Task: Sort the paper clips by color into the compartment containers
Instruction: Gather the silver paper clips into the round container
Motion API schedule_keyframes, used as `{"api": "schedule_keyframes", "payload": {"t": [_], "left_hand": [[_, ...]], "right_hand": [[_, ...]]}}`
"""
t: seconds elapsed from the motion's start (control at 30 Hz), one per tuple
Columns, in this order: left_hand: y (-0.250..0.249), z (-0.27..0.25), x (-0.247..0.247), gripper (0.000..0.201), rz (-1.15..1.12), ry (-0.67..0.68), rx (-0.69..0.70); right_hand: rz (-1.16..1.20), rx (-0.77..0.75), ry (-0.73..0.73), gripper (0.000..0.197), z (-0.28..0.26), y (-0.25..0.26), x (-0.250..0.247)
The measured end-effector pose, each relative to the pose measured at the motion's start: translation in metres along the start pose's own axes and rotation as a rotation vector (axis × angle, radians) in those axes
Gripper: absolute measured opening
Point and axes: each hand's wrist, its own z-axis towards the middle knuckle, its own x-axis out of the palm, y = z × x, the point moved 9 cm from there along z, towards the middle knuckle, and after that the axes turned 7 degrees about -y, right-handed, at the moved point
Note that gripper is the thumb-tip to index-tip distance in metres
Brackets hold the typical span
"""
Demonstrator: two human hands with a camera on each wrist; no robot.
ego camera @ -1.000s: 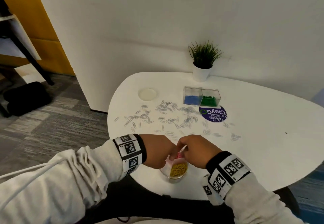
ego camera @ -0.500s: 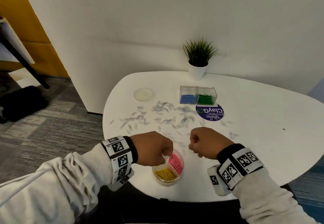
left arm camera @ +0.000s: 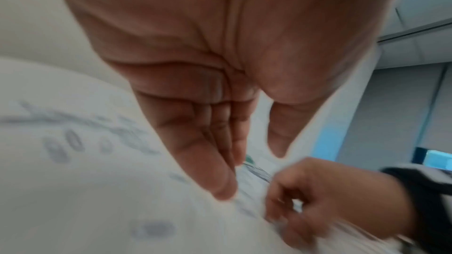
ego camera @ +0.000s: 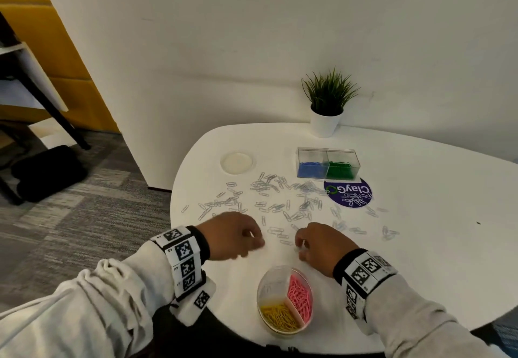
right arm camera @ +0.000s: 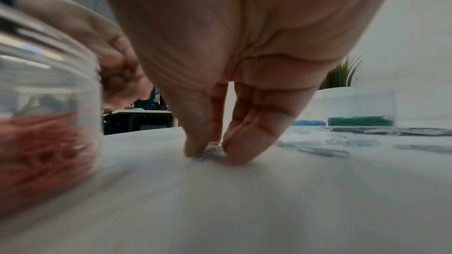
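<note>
Where clips scatter, plant beyond

Left hand lifted off the round container, now apart from it, farther out on the tabletop, fingers relaxed in the left wrist view. Right hand dropped from a raised fist to the tabletop among the silver clips, fingertips pinching what seems, through blur, one clip. Container now uncovered, nearer the tabletop's front edge in the head view.
</note>
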Motion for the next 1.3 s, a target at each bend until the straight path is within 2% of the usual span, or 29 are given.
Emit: {"api": "schedule_keyframes", "payload": {"t": [0.07, 0.13, 0.2, 0.27, 0.37, 0.43, 0.53, 0.63, 0.67, 0.73, 0.83, 0.9, 0.97, 1.03, 1.13, 1.2, 1.3], "left_hand": [[0.031, 0.013, -0.04, 0.017, 0.24, -0.226, -0.046], [0.074, 0.02, -0.062, 0.022, 0.42, -0.298, -0.161], [0.111, 0.024, -0.064, 0.03, 0.476, -0.261, -0.25], [0.126, 0.026, -0.062, 0.036, 0.488, -0.241, -0.263], [0.139, 0.03, -0.063, 0.042, 0.419, -0.301, -0.266], [0.142, 0.032, -0.069, 0.045, 0.378, -0.363, -0.259], [0.152, 0.034, -0.072, 0.052, 0.388, -0.386, -0.284], [0.162, 0.033, -0.07, 0.043, 0.471, -0.331, -0.338], [0.163, 0.033, -0.068, 0.037, 0.472, -0.327, -0.327], [0.162, 0.034, -0.064, 0.027, 0.462, -0.307, -0.305], [0.155, 0.037, -0.055, 0.024, 0.474, -0.295, -0.239], [0.15, 0.037, -0.054, 0.023, 0.464, -0.313, -0.215], [0.143, 0.039, -0.051, 0.024, 0.454, -0.307, -0.201], [0.129, 0.041, -0.047, 0.024, 0.448, -0.301, -0.171], [0.112, 0.044, -0.032, 0.035, 0.526, -0.226, -0.149], [0.103, 0.043, -0.025, 0.028, 0.563, -0.23, -0.13], [0.092, 0.041, -0.027, 0.022, 0.573, -0.278, -0.099]], "right_hand": [[0.018, -0.026, -0.007, 0.011, 0.001, -0.001, 0.001], [0.048, -0.037, -0.013, 0.007, 0.0, -0.003, 0.001], [0.075, -0.04, -0.009, 0.009, -0.001, -0.004, 0.002], [0.081, -0.05, 0.009, 0.01, -0.003, -0.007, 0.002], [0.162, -0.038, -0.025, 0.01, -0.006, -0.016, -0.009], [0.302, 0.032, -0.112, 0.011, -0.009, -0.027, -0.026], [0.661, 0.159, -0.208, 0.011, -0.016, -0.044, -0.045], [0.945, 0.235, -0.242, 0.009, -0.02, -0.054, -0.049], [1.013, 0.253, -0.239, 0.015, -0.019, -0.055, -0.046], [1.074, 0.298, -0.21, 0.025, -0.017, -0.057, -0.036], [1.129, 0.398, -0.131, 0.023, -0.013, -0.059, -0.019], [1.003, 0.369, -0.077, 0.016, -0.009, -0.053, -0.017], [0.581, 0.189, -0.043, 0.014, -0.003, -0.044, -0.024], [0.2, -0.011, 0.006, 0.021, -0.001, -0.028, -0.022], [0.033, -0.198, 0.067, 0.033, -0.002, -0.009, -0.009], [-0.045, -0.286, 0.093, 0.034, -0.002, -0.001, 0.001], [-0.15, -0.357, 0.072, 0.026, -0.002, 0.003, 0.006]]}}
